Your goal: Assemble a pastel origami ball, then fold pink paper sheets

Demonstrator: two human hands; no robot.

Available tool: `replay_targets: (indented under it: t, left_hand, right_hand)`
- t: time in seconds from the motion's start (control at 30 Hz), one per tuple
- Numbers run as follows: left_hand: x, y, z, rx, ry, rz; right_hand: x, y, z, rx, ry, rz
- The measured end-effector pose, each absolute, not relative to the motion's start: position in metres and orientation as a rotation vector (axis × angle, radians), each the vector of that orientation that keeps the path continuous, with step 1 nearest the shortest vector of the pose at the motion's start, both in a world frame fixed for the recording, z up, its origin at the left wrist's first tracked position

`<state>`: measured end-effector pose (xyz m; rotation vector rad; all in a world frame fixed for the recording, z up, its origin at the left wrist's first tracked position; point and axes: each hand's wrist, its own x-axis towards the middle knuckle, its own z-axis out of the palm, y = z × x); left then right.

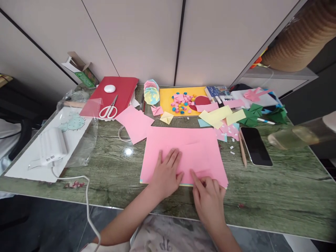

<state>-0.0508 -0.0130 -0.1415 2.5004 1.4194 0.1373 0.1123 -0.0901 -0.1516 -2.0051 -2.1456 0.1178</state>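
A stack of pink paper sheets (154, 150) lies in front of me, with blue and yellow edges showing at its bottom. A smaller pink piece of paper (198, 155) appears to rest on top, hard to tell apart from the sheet below. Spread flat over the left part of the paper is my left hand (168, 175), fingers apart. My right hand (208, 192) is at the lower right edge, its index finger stretched out and pressing on the paper. The other right fingers are bent, and the thumb is mostly hidden.
Scissors (108, 111) lie on a red folder (115, 85) at the back left. A power bank (54, 145) with a white cable sits at left. Right of the stack are a pencil (243, 150) and a phone (256, 146). Paper scraps (217, 117) lie behind.
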Motion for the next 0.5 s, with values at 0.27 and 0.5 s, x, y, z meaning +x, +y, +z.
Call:
replay_targets:
  t: [0.27,0.5]
  left_hand:
    - [-0.046,-0.013,-0.131,2.478,1.417,0.097]
    - [-0.063,0.002,-0.124,2.389,1.219,-0.096]
  right_hand:
    - [0.148,-0.092,-0.151,-2.261,-2.04,-0.072]
    - [0.153,-0.093,-0.155,-2.254,-2.032,-0.052]
